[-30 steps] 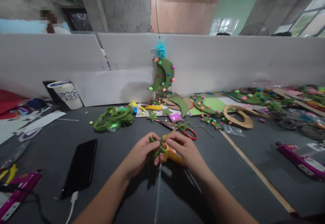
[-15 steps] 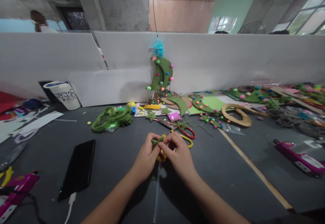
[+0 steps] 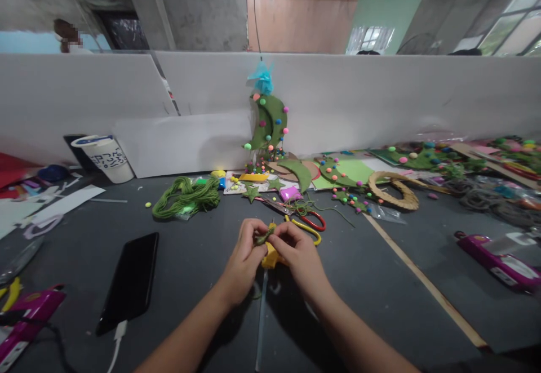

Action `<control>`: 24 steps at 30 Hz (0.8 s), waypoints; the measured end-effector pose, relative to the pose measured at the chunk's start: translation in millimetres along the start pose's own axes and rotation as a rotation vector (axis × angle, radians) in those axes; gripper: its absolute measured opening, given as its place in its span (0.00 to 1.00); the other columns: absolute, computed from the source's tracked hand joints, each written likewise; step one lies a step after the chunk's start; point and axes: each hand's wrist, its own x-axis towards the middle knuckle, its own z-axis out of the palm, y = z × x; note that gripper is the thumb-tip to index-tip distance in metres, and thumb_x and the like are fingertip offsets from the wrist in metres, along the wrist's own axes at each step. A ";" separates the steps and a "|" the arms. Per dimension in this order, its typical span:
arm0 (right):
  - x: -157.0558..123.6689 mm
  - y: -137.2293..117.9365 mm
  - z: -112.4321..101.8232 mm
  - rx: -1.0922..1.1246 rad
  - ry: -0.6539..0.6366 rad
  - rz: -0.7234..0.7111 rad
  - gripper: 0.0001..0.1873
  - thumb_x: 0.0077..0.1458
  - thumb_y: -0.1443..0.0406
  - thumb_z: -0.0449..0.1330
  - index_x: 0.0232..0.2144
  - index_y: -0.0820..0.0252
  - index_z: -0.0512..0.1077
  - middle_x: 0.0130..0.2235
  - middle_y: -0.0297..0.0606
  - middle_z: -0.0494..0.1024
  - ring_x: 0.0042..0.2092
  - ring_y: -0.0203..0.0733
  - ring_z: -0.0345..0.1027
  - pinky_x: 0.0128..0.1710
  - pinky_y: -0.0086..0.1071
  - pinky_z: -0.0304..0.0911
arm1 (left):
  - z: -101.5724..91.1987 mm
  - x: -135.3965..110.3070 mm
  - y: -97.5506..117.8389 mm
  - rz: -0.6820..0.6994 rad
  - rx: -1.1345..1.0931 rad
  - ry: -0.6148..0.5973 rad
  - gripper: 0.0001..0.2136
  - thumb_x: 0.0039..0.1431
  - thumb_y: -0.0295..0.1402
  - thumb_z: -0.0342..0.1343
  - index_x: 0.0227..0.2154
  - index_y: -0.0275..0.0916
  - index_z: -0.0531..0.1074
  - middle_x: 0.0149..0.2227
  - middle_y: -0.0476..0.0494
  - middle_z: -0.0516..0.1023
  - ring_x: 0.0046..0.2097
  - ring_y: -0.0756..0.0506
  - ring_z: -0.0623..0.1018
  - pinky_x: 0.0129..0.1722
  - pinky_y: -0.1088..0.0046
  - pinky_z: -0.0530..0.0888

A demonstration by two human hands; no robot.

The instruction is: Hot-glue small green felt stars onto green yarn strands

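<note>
Left hand (image 3: 244, 253): in the head view, just left of the yellow glue gun (image 3: 270, 258), fingers curled and thumb closed in, pinching a small green felt piece (image 3: 262, 239).
Right hand (image 3: 299, 247): just right of the yellow glue gun, thumb and forefinger nearly together at the right end of the same piece, apparently pinching it.
Felt outline: above the yellow glue gun, between the two hands; fingers cover much of it, so its full shape cannot be told.
Glue stick (image 3: 262, 322): runs from the yellow glue gun toward the near side of the desk (image 3: 359, 283).
Felt stars (image 3: 251, 193): beyond the yellow glue gun, near the red-handled scissors (image 3: 319, 222).
Green yarn skein (image 3: 186, 197): beyond and left of the yellow glue gun.
Phone (image 3: 129, 280): well left of the yellow glue gun, cable plugged in.
Fingertip work: the step in hand looks like two-handed handling of the felt; the next move seems to call for a steady left pinch, with fingertips clear of the yellow glue gun's nozzle.
</note>
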 end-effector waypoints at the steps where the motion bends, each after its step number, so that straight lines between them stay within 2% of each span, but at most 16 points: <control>1: -0.3 -0.5 -0.3 0.046 -0.012 0.020 0.07 0.44 0.64 0.60 0.22 0.60 0.65 0.22 0.26 0.64 0.22 0.30 0.56 0.22 0.25 0.53 | -0.4 0.5 0.2 0.004 0.003 -0.001 0.09 0.53 0.25 0.45 0.37 0.41 0.63 0.40 0.46 0.65 0.43 0.46 0.67 0.45 0.70 0.65; 4: -1.8 -3.1 -1.5 0.172 -0.056 0.092 0.08 0.45 0.63 0.59 0.22 0.59 0.63 0.20 0.26 0.64 0.20 0.30 0.56 0.19 0.24 0.53 | -2.5 3.0 2.2 0.029 0.036 0.013 0.07 0.55 0.27 0.46 0.37 0.41 0.62 0.42 0.44 0.66 0.46 0.45 0.67 0.47 0.68 0.64; 7: -2.6 -5.1 -3.1 0.238 -0.117 0.152 0.08 0.45 0.63 0.60 0.28 0.58 0.65 0.19 0.24 0.64 0.19 0.29 0.56 0.18 0.23 0.53 | -4.6 4.8 3.9 0.089 0.106 0.009 0.07 0.56 0.27 0.45 0.38 0.40 0.62 0.43 0.43 0.65 0.48 0.45 0.67 0.50 0.66 0.63; 11: -1.9 -4.9 -4.6 0.233 -0.163 0.190 0.09 0.44 0.63 0.62 0.27 0.60 0.66 0.19 0.24 0.63 0.20 0.27 0.53 0.20 0.22 0.52 | -5.9 4.4 3.6 0.220 0.261 -0.019 0.12 0.52 0.22 0.44 0.38 0.40 0.62 0.45 0.41 0.63 0.50 0.44 0.64 0.51 0.63 0.62; 16: -2.2 -1.9 -3.6 0.231 -0.172 0.194 0.10 0.45 0.60 0.62 0.26 0.59 0.67 0.18 0.24 0.62 0.20 0.28 0.54 0.20 0.23 0.53 | -5.5 2.3 0.0 0.324 0.440 0.014 0.14 0.51 0.20 0.44 0.41 0.40 0.61 0.48 0.40 0.60 0.53 0.43 0.62 0.52 0.61 0.61; 20: -2.2 -2.1 -3.8 0.187 -0.138 0.189 0.11 0.45 0.59 0.62 0.24 0.60 0.66 0.17 0.24 0.62 0.19 0.27 0.54 0.19 0.22 0.52 | -4.8 2.3 0.4 0.344 0.446 -0.008 0.11 0.55 0.24 0.45 0.42 0.40 0.61 0.49 0.39 0.61 0.53 0.43 0.63 0.52 0.62 0.62; 24: -2.1 -6.1 -4.9 0.166 -0.134 0.169 0.12 0.46 0.58 0.61 0.27 0.60 0.66 0.16 0.24 0.65 0.18 0.29 0.58 0.18 0.23 0.54 | -3.8 3.8 3.6 0.304 0.397 -0.024 0.08 0.58 0.29 0.45 0.40 0.40 0.64 0.44 0.41 0.66 0.48 0.43 0.66 0.49 0.64 0.63</control>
